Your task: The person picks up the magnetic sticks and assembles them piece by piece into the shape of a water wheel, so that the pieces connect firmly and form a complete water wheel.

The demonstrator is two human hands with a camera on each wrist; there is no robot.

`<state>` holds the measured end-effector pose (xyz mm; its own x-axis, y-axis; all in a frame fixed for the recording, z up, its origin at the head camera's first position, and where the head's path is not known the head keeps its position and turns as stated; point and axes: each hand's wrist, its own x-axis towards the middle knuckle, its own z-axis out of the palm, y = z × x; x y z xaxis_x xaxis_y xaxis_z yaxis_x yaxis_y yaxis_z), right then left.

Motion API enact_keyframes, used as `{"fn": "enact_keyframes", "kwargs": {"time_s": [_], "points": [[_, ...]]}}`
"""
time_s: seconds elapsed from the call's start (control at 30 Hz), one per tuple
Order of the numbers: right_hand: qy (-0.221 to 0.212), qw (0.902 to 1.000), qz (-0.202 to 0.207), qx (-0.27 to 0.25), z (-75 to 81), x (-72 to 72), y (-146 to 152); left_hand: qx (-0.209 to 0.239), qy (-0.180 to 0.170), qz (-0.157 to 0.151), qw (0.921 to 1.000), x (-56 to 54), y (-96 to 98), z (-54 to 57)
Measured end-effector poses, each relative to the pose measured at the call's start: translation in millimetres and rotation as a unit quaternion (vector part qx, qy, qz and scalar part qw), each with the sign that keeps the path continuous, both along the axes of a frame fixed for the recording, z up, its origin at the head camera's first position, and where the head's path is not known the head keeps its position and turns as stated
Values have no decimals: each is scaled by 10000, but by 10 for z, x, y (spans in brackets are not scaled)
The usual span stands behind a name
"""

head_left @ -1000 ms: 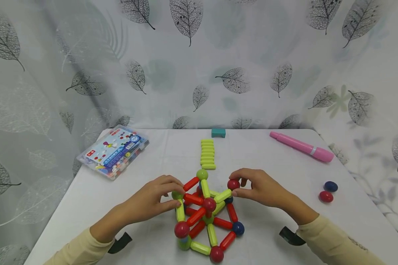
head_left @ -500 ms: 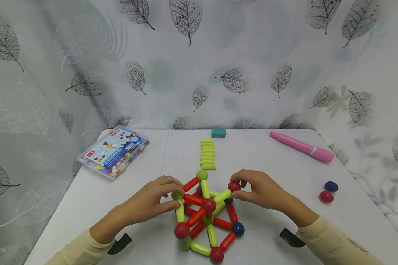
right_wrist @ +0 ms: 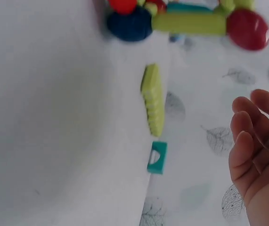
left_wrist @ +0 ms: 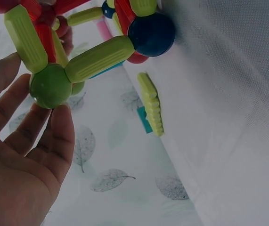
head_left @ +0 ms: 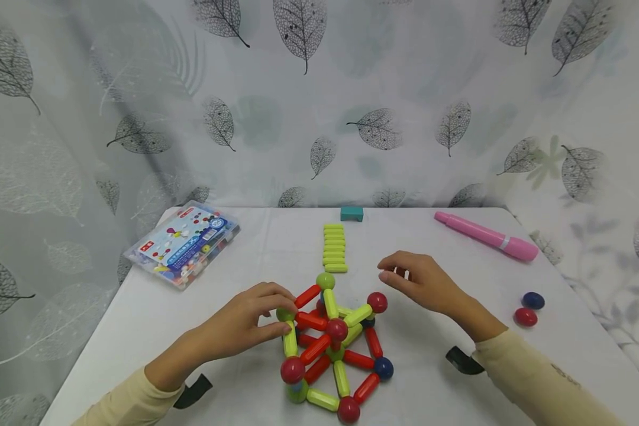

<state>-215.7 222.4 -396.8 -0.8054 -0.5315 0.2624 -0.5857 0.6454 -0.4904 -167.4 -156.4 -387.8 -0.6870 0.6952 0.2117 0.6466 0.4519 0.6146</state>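
Note:
A structure of red and lime-green rods [head_left: 323, 400] joined by red, green and dark blue balls stands at the front middle of the table. My left hand [head_left: 250, 319] holds it at its upper left corner, thumb and fingers around a green ball [left_wrist: 51, 86]. In the left wrist view the fingertips touch the ball's underside and the thumb lies near a lime-green rod [left_wrist: 26, 38]. My right hand [head_left: 423, 281] hovers beyond and right of a red ball [head_left: 377, 302] on the structure's right side, fingers loosely bent, holding nothing. That ball sits on a lime-green rod's end.
Several lime-green rods [head_left: 333, 248] lie in a row behind the structure, with a teal block [head_left: 351, 213] past them. A clear case [head_left: 183, 242] is at the back left. A pink marker-shaped object [head_left: 487, 236] lies back right; a blue [head_left: 533, 300] and a red piece [head_left: 525, 317] lie on the right.
My right hand has let go of the red ball and moved up and away to the right. The ball stays on the structure. My left hand keeps its place.

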Motion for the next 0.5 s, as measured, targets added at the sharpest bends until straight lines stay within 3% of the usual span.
{"fn": "enact_keyframes", "kwargs": {"time_s": [0.1, 0.27, 0.5], "points": [[142, 9969, 27, 770, -57, -259, -96, 2, 19, -1, 10000, 4, -8, 4], [42, 9803, 343, 1942, -198, -612, -367, -29, -14, 3, 10000, 4, -14, -5], [183, 9645, 661, 2552, -320, -831, -669, -43, -102, -5, 9999, 4, 0, -4]]}}
